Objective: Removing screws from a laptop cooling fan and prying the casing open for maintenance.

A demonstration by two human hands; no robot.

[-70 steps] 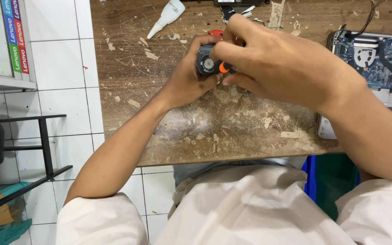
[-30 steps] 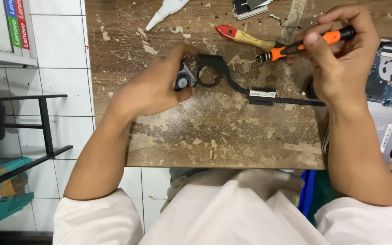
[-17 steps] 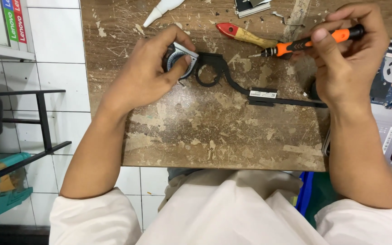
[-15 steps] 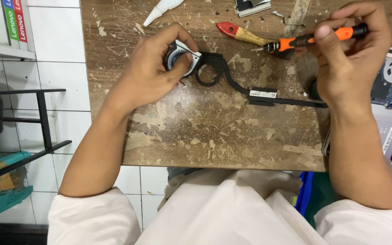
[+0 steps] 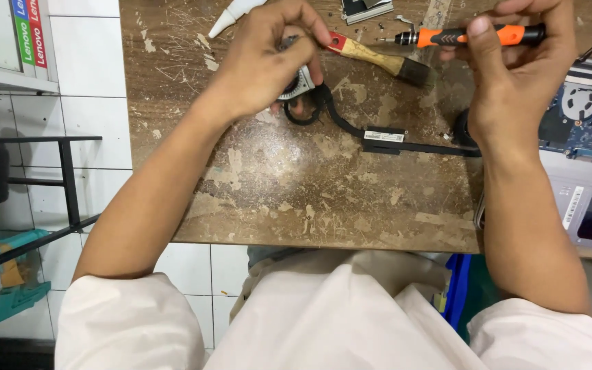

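My left hand [image 5: 268, 62] grips a small round laptop cooling fan [image 5: 301, 81] above the worn wooden bench [image 5: 296, 185]. A black curved heat pipe [image 5: 371, 133] runs from the fan rightward across the bench. My right hand [image 5: 515, 75] holds an orange-and-black screwdriver [image 5: 474, 35] level, its tip pointing left toward the fan. A paintbrush with a wooden handle and red end [image 5: 371, 58] lies between the two hands.
An opened laptop with a blue circuit board [image 5: 584, 116] sits at the bench's right edge. A white tube nozzle [image 5: 231, 14] and a small metal part [image 5: 364, 7] lie at the back. A black metal rack [image 5: 63, 185] stands on the tiled floor to the left.
My left hand has lifted the fan off the bench and turned it in its fingers. My right hand has kept hold of the screwdriver, drawn back to the right.
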